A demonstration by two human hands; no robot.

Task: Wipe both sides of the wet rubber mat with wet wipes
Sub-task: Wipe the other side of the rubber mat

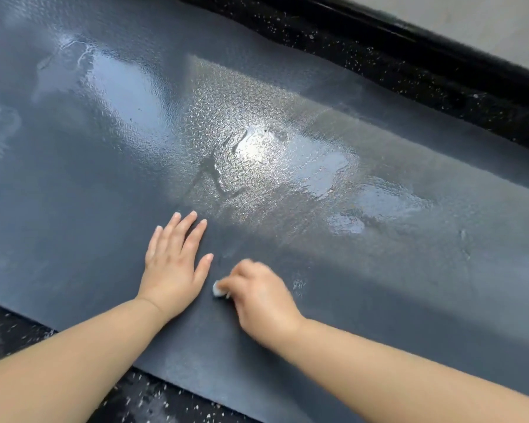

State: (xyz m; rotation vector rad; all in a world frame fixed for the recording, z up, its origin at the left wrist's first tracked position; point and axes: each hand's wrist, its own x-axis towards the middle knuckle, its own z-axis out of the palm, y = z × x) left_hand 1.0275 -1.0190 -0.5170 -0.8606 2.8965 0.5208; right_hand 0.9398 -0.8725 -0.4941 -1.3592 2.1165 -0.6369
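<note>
A large dark grey rubber mat (104,178) with a textured surface fills most of the view, lying flat. Shiny pools and smears of water sit on its middle and right part. My left hand (173,267) lies flat on the mat near its front edge, fingers straight and spread. Just right of it, my right hand (258,296) is curled round a small balled-up white wet wipe (218,289) and presses it against the mat. Most of the wipe is hidden under the fingers; the hand is slightly blurred.
The mat lies on a black speckled floor (394,53), which shows along the far edge and at the lower left corner (9,331). A glossy black ledge (458,56) runs along the top right, with a pale surface (486,16) beyond it.
</note>
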